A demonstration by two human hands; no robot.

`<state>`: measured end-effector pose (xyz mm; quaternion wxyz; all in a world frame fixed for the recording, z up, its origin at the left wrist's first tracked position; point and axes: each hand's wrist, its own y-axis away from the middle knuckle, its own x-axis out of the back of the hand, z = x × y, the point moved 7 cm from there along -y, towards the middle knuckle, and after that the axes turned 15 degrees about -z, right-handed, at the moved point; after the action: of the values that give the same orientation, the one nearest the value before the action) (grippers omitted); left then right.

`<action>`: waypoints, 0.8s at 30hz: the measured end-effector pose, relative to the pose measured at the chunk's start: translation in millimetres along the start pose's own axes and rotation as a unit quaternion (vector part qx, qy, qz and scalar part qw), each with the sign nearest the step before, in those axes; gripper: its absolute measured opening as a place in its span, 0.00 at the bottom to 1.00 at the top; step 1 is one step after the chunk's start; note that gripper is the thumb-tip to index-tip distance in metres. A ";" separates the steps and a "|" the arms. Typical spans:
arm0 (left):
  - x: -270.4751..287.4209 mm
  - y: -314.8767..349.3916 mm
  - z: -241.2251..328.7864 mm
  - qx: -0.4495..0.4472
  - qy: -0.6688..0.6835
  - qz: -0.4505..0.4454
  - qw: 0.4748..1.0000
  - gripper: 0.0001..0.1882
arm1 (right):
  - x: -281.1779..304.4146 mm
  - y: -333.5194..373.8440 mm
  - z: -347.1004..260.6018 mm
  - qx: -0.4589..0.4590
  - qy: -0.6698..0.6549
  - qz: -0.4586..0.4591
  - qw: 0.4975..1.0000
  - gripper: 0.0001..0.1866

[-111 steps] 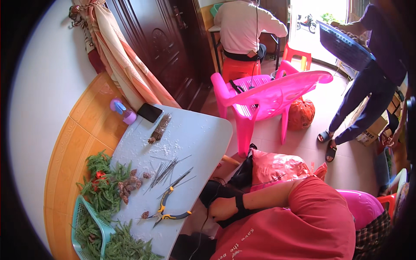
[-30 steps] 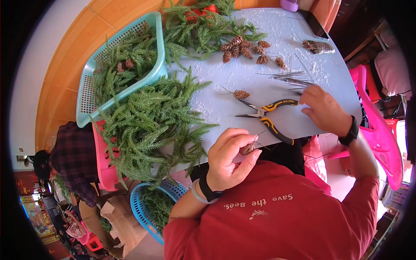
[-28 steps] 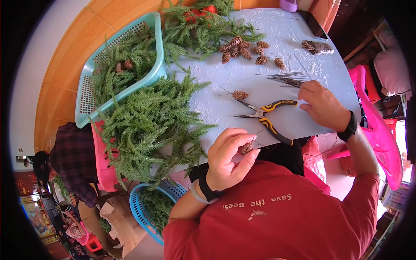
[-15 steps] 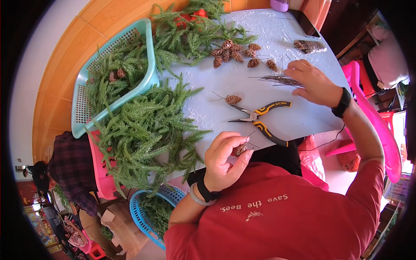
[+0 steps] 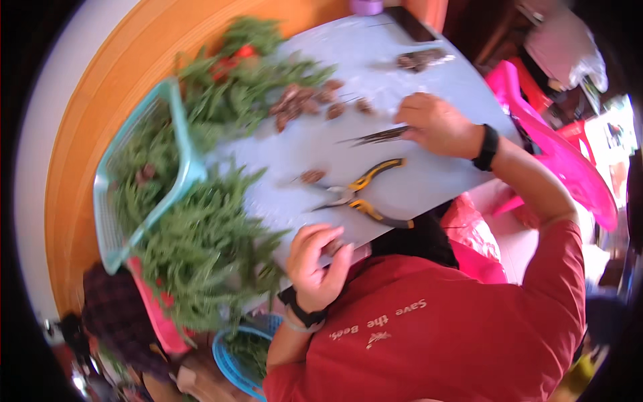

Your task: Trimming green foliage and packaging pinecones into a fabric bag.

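My left hand (image 5: 313,268) is closed in a pinch round a small brown pine cone (image 5: 333,247) at the table's near edge. My right hand (image 5: 437,124), fingers bent together, grips the right end of a bundle of thin dark wires (image 5: 376,137) on the table; how many wires are in the fingers is hidden. Between my hands lie long-nose pliers (image 5: 347,195) with black and yellow handles, their jaws spread and pointing left. One loose pine cone (image 5: 313,175) rests just above the jaws. The picture is smeared by motion.
Several pine cones (image 5: 295,105) cluster farther back, beside green artificial branches (image 5: 207,234). A teal basket (image 5: 179,137) holds more greenery at the left; a blue basket (image 5: 231,375) stands below. Another dark bundle (image 5: 420,59) and a phone-like slab (image 5: 410,24) lie far right, near a pink chair (image 5: 559,144).
The whole view has swung, shifting the table leftward in the picture. My right hand's fingers have closed onto the wire bundle's end. My left hand still pinches its pine cone.
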<state>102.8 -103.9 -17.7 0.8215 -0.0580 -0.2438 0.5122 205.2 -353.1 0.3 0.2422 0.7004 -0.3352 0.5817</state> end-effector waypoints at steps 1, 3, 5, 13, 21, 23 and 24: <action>1.1 -0.3 1.2 0.017 -0.012 0.002 1.000 0.12 | 4.0 5.4 -7.8 0.019 0.013 0.002 1.000 0.14; 1.3 0.8 3.0 0.020 -0.049 0.005 0.999 0.11 | 21.2 17.5 -30.7 0.052 0.021 0.013 0.998 0.13; 3.9 9.5 -0.6 0.029 -0.036 0.034 0.998 0.11 | 27.5 26.6 -58.1 0.092 -0.028 0.075 0.993 0.10; -6.7 5.4 -12.9 0.019 0.009 0.032 0.999 0.13 | 18.1 100.5 -104.9 0.053 -0.042 0.162 0.984 0.10; -19.9 -15.3 -1.6 0.048 0.137 0.060 0.988 0.10 | -18.0 104.7 -115.6 0.071 -0.068 0.134 0.986 0.10; -22.3 -18.3 0.6 0.072 0.131 0.042 0.988 0.09 | -27.0 104.5 -123.3 0.088 -0.047 0.133 0.986 0.10; -24.1 -19.7 0.5 0.082 0.126 0.031 0.988 0.08 | -30.4 105.2 -125.7 0.111 -0.079 0.138 0.981 0.11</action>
<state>110.0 -134.1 -18.7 0.8312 -0.0621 -0.0931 0.5445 41.1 -325.0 -9.0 0.0529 0.7138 -0.3797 0.5861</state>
